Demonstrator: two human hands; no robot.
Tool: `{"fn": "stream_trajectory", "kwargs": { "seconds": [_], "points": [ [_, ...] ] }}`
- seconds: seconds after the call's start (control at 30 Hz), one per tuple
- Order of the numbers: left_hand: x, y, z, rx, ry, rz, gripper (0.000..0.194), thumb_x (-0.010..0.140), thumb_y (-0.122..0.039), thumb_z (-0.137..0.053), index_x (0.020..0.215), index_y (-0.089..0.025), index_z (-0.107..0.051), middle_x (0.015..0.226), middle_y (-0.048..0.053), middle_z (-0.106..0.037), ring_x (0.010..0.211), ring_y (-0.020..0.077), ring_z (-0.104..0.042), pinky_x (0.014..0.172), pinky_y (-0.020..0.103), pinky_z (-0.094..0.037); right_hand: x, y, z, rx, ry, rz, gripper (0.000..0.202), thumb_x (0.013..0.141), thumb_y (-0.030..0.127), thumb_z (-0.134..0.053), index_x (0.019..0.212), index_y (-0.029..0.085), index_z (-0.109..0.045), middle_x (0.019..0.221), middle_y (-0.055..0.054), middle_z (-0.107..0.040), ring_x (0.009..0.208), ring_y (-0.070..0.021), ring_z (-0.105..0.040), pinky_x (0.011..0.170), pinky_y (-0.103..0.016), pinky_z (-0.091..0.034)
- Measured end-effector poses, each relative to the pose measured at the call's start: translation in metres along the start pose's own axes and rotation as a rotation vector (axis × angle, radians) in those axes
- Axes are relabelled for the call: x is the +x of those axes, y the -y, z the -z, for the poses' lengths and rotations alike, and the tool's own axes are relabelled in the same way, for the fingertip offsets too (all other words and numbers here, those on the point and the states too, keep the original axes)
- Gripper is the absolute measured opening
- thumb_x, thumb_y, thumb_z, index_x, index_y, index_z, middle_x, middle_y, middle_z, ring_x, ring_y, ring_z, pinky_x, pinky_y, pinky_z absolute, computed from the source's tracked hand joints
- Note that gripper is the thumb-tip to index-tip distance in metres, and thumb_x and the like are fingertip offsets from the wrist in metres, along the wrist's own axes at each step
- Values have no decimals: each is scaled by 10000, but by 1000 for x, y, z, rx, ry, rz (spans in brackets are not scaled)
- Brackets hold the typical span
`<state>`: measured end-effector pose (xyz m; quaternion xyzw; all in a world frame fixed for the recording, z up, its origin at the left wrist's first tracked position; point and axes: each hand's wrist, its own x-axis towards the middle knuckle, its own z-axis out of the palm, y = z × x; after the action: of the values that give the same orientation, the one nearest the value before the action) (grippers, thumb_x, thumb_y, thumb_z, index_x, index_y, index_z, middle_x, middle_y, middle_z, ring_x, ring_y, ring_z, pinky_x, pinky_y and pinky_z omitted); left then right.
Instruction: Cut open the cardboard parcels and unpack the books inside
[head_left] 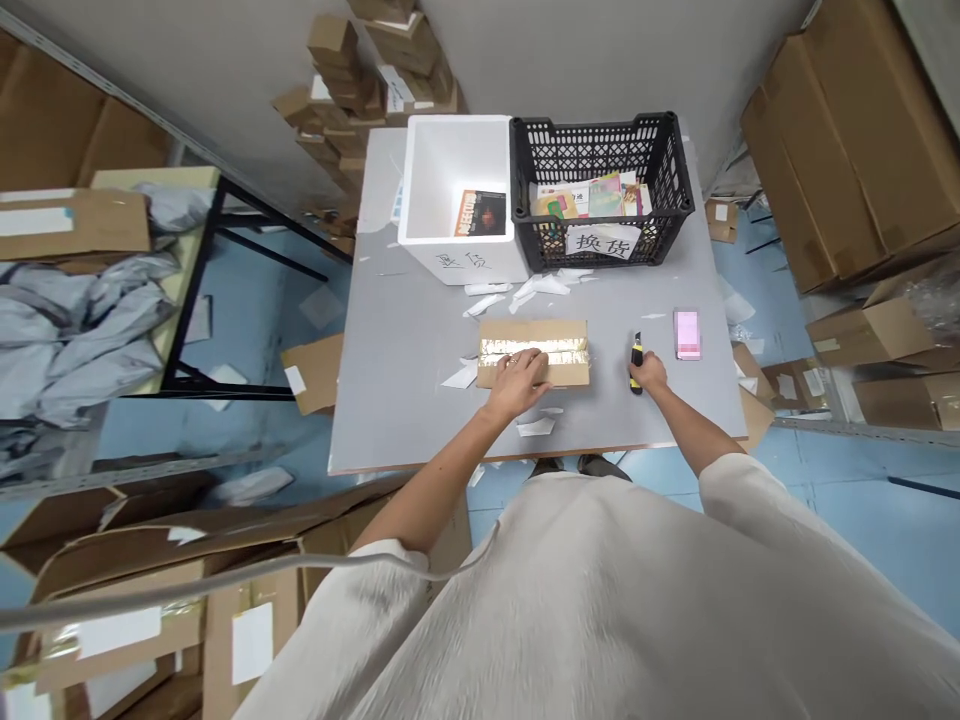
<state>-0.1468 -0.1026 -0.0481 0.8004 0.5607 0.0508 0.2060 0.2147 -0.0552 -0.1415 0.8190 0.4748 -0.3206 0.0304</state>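
Observation:
A small cardboard box (pixel 574 372) with shiny tape across its top sits on the grey table. My left hand (pixel 517 382) rests on the top of this box, its fingers laid over the tape and the near edge. To the right, my right hand (pixel 649 372) is closed on a yellow and black utility knife (pixel 637 362), which points away from me. From this angle I cannot tell how far its blade is out. The knife is apart from the box.
Behind the box stand a white foam bin (pixel 439 255) and a black plastic crate (pixel 652 245) holding books or booklets. A pink-screened phone (pixel 687 334) lies at the right. Paper scraps (pixel 544 285) are scattered on the grey table (pixel 405 400). Cartons surround the table.

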Motion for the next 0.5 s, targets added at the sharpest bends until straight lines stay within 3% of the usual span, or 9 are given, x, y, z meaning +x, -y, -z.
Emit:
{"fn": "stream_trajectory", "kwargs": {
  "seconds": [0.2,0.33,0.5],
  "points": [
    [0,2,-2,9,13,22,606,1024,-424,-755,1597,-303,-599,1671,162,-618,1542,408,-566,1310,592,-362,13,2,-8,-55,-13,37,431,1048,364,-736,1407,148,-639,1475,-254,-691,1359,-372,-722,1094,-443,-589],
    [-2,1,-3,19,10,21,604,1042,-433,-736,1614,-301,-592,1687,163,-606,1540,407,-564,1310,592,-359,13,-2,-12,-52,-42,79,454,1040,381,-713,1419,144,-630,1495,-270,-658,1400,-407,-669,1166,-517,-546],
    [-1,-3,-5,23,5,8,538,1084,-432,-661,1596,-277,-610,1666,180,-610,1515,412,-569,1301,599,-365,5,12,-11,149,-144,246,430,1068,398,-571,1425,169,-640,1501,-246,-645,1371,-391,-651,1215,-564,-516]
  ]
}}
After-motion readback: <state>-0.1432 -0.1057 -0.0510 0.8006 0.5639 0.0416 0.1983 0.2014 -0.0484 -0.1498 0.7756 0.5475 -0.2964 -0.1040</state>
